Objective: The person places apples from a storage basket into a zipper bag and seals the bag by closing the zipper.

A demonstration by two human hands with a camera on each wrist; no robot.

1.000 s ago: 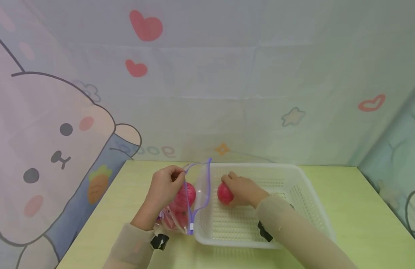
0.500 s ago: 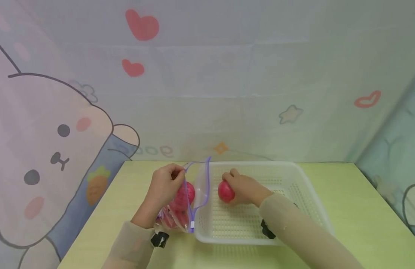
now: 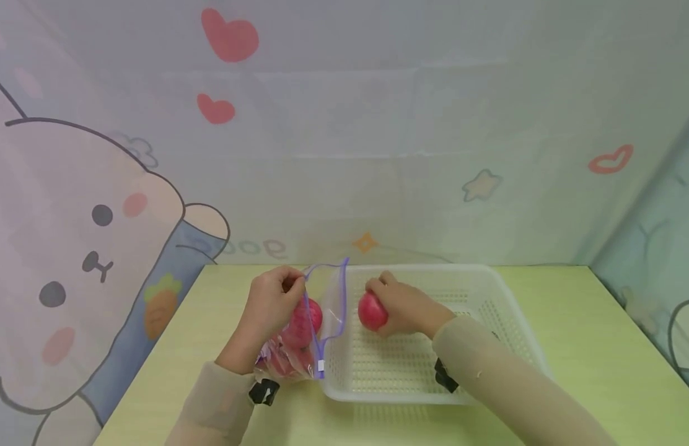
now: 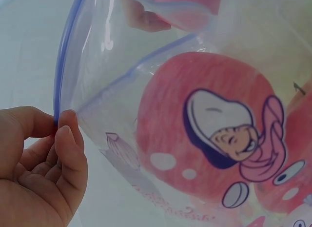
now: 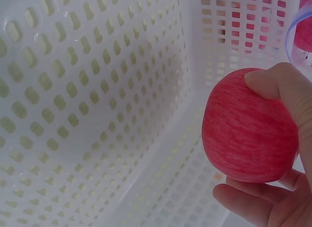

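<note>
Right hand [image 3: 403, 305] grasps a red apple [image 3: 373, 311] inside the white basket [image 3: 506, 322], near its left wall; left hand [image 3: 273, 300] pinches the zip bag [image 3: 316, 322] rim, just beside the basket; the bag apparently holds more apples [image 4: 204, 134].

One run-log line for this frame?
left hand: pinches zip bag rim | right hand: holds red apple inside white basket | apples in bag

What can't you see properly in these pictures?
- Apples in the bag: head view, the left hand and printed plastic blur their number.
- Apple: right wrist view, the right hand covers its far side.
- Basket: head view, the sleeve hides its near right corner.
</note>
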